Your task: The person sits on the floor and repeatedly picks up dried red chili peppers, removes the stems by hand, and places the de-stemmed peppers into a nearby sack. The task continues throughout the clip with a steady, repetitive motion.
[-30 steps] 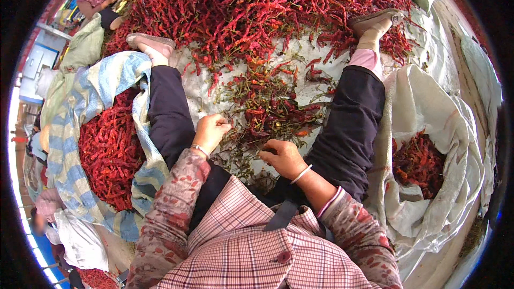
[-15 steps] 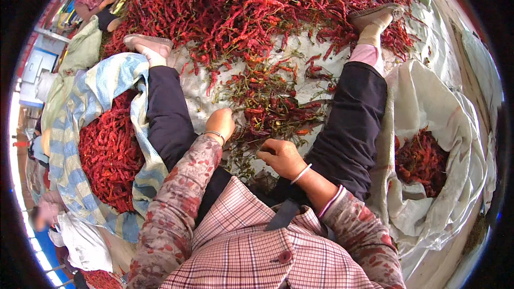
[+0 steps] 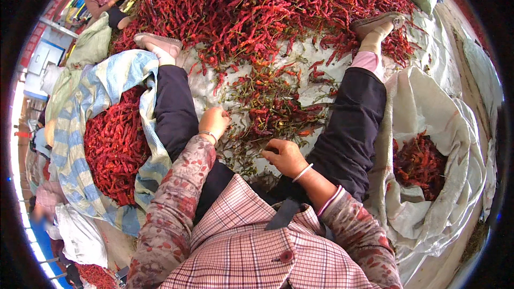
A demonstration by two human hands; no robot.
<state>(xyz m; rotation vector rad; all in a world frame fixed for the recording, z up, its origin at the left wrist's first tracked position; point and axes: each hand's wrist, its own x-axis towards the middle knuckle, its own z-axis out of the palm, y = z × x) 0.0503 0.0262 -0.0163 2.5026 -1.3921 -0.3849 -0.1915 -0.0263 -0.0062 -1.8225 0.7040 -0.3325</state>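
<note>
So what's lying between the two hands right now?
In the head view, a thin scatter of green stems and a few red chillies on the pale sheet lies between the left hand and the right hand.

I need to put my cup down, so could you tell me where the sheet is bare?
Bare white sheet shows between the left leg and the small chilli scatter, and below the right foot. The big chilli heap and both sacks are crowded.

Deep red chillies (image 3: 278,0), blue-striped sack (image 3: 80,112), white sack (image 3: 428,112), pink checked apron (image 3: 257,251)
</note>
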